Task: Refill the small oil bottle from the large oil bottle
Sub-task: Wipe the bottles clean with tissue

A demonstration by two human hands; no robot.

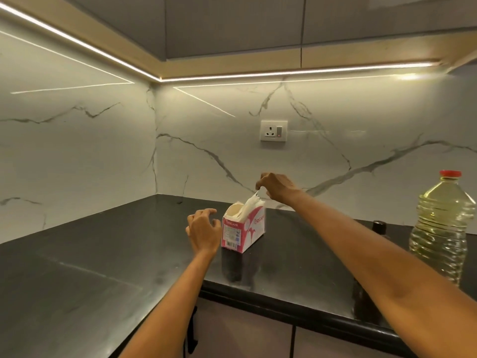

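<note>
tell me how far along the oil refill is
Nothing of the pour looks done: the large oil bottle stands upright with its red cap on. In hand: the right hand pinches a tissue out of the tissue box, while the left hand hovers beside the box. Left: uncapping and pouring. Only a dark cap shows by the forearm; the small bottle can't be confirmed.

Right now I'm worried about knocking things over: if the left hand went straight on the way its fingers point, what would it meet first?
Most likely the tissue box. The left hand hovers open just beside its near end, though depth is hard to judge.
</note>
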